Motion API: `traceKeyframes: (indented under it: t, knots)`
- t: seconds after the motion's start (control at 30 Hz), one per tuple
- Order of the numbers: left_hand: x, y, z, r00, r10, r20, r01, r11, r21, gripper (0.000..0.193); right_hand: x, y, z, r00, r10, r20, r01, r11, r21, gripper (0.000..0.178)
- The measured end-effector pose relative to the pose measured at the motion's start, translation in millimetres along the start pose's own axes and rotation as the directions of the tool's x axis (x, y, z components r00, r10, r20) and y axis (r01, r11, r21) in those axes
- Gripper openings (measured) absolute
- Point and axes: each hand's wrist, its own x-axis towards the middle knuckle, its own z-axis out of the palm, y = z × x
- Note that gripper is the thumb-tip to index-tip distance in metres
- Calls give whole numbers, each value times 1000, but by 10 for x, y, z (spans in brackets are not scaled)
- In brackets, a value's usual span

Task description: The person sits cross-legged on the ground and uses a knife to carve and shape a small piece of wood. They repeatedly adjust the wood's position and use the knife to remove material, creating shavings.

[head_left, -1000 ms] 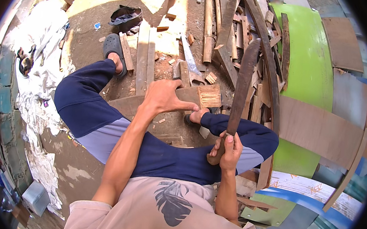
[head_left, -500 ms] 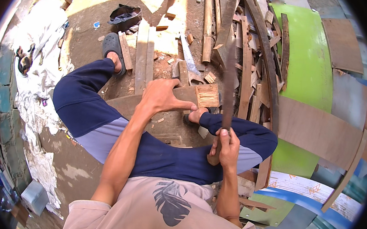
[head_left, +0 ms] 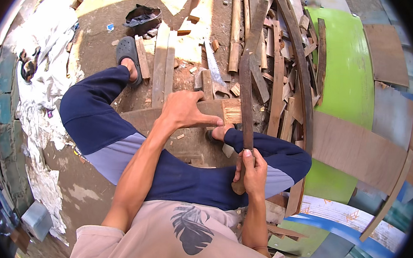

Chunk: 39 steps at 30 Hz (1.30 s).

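Note:
My right hand (head_left: 254, 169) is closed round the wooden handle of a machete (head_left: 246, 84), whose long dark blade points away from me. The blade is beside the right end of a curved wooden plank (head_left: 140, 118); I cannot tell whether they touch. That end has a pale, freshly chopped face (head_left: 232, 111). My left hand (head_left: 181, 109) grips the plank left of the pale part, thumb stretched along the near side and fingers over the far side, partly hidden. The plank lies across in front of my bent legs.
A handsaw (head_left: 214, 67) lies on the ground beyond the plank, beside wooden boards (head_left: 160, 63). Scrap wood (head_left: 277, 71) is piled at the right, beside a green sheet (head_left: 347, 67). A black bag (head_left: 142, 19) stands far off. White cloth (head_left: 44, 55) spreads along the left.
The machete blade, blurred and farther right before, has swung left to the plank's chopped end. My right hand has shifted slightly; my left hand has stayed almost in place on the plank.

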Motion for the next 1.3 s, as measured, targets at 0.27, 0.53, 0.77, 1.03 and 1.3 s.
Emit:
traceKeyframes:
  t: [0.27, 0.53, 0.77, 1.03, 1.3]
  knots:
    - [-51, -16, -14, 1000, 23, -14, -23, 999, -27, 96, -1, 52, -5, 998, -56, -13, 56, 998, -22, 35]
    - [-69, 2, -24, 1000, 19, -16, -20, 999, -49, 97, 54, 82, 1, 988, 92, 127, -108, 987, 121, 39]
    - [-43, -35, -36, 1000, 5, -25, -7, 998, -55, 92, 68, 38, -39, 939, 185, 290, -295, 865, 406, 46]
    - [-32, -27, -67, 1000, -28, -11, 27, 999, -24, 88, 1, 76, 26, 979, -181, -98, 202, 941, 273, 40]
    - [-33, -33, -42, 999, -33, 22, 34, 999, -26, 90, 2, 22, -47, 995, -80, -63, 96, 951, 295, 38]
